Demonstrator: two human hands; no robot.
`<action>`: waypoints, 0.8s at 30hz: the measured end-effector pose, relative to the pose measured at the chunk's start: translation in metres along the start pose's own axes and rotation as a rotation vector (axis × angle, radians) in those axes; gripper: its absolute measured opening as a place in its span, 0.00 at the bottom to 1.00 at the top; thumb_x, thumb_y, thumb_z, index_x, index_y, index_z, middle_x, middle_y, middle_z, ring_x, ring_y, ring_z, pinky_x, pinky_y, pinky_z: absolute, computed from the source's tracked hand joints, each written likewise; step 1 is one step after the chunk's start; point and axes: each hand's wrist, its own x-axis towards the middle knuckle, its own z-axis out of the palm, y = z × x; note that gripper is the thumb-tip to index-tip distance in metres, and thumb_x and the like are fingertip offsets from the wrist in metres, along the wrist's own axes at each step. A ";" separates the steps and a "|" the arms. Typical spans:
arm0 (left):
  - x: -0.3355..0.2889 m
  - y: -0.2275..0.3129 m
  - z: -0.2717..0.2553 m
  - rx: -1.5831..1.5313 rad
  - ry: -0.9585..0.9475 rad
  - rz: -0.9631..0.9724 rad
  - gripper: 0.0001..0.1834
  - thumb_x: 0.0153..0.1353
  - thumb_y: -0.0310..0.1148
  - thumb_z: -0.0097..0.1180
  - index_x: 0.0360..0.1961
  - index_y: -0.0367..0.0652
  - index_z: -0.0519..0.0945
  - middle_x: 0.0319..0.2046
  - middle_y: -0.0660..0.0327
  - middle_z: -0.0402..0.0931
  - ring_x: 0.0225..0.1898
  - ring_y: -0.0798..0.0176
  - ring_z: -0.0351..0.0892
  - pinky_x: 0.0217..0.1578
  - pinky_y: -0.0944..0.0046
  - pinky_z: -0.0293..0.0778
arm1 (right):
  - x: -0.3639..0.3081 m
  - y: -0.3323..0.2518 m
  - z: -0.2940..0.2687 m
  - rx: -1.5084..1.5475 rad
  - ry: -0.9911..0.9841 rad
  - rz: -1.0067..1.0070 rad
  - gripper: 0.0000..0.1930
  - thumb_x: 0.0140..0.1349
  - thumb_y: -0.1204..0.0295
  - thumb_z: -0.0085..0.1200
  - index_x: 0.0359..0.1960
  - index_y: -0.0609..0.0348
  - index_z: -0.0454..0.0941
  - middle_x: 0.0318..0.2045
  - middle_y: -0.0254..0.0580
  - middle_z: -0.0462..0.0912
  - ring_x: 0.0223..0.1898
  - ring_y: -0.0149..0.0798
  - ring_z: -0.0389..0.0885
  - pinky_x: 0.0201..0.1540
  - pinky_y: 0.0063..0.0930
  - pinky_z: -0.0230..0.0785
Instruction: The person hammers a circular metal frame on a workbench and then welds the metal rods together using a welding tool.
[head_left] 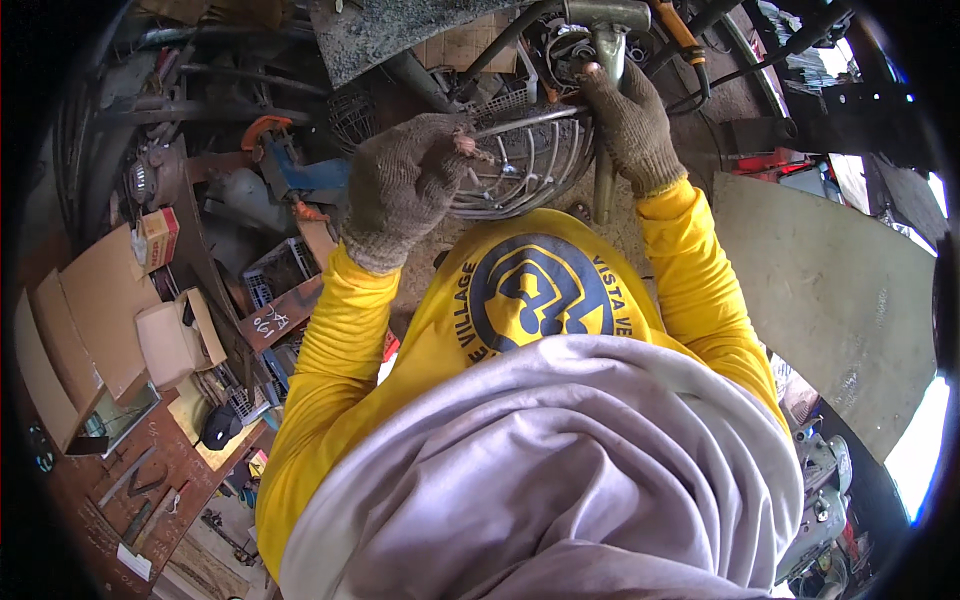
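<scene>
Presently, we list one wire frame (528, 165), bowl-shaped, of bent metal ribs, held in front of the yellow shirt (640, 300), below the upper edge of the view and between the two gloved hands.

Left hand (405, 185): knit glove, brown, bare fingertips showing; we record it as grasping the frame at the left end of its straight rim rod (530, 122), fingers curled. Right hand (635, 125): matching glove, at the rod's right end and across a T-shaped steel bar (605, 185); we cannot tell whether it grips the rod, the bar or both.

Step in hand, by our judgement: steadying and positioning the frame against the bar. The next move, we think, calls for a firm left grip, so that the frame does not twist, while the right hand settles its hold.

Orientation: we note the long axis along the rim rod, running left to right and rising slightly toward the right hand. The ribs curve from the rod toward the wearer's body, so the rounded side points at the shirt. The bar stands crosswise to the rod, its crosspiece farthest from the wearer.

Surroundings: we enter a blue-and-orange tool (300, 175) beyond the left wrist, an open carton (100, 310) farther left, and a flat panel (830, 290) to the right.
</scene>
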 end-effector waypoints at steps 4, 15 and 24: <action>0.001 -0.012 -0.005 -0.330 0.048 0.007 0.12 0.63 0.37 0.58 0.37 0.38 0.79 0.32 0.56 0.82 0.31 0.60 0.83 0.33 0.64 0.76 | 0.008 -0.004 -0.005 -0.044 -0.067 0.035 0.21 0.64 0.56 0.55 0.47 0.61 0.76 0.30 0.35 0.79 0.30 0.26 0.75 0.36 0.23 0.69; 0.007 -0.038 -0.002 -0.820 -0.123 -0.106 0.37 0.67 0.59 0.27 0.50 0.35 0.75 0.49 0.53 0.76 0.52 0.60 0.74 0.57 0.64 0.65 | 0.020 -0.005 -0.005 0.259 -0.120 0.162 0.18 0.67 0.60 0.52 0.48 0.64 0.77 0.37 0.35 0.81 0.37 0.27 0.78 0.42 0.20 0.70; 0.013 -0.108 0.020 -0.603 -0.147 -0.107 0.20 0.73 0.40 0.36 0.51 0.38 0.77 0.46 0.58 0.78 0.50 0.64 0.76 0.52 0.67 0.72 | 0.038 0.047 -0.003 0.309 -0.111 0.182 0.20 0.67 0.59 0.52 0.51 0.65 0.75 0.39 0.37 0.82 0.37 0.27 0.80 0.40 0.20 0.72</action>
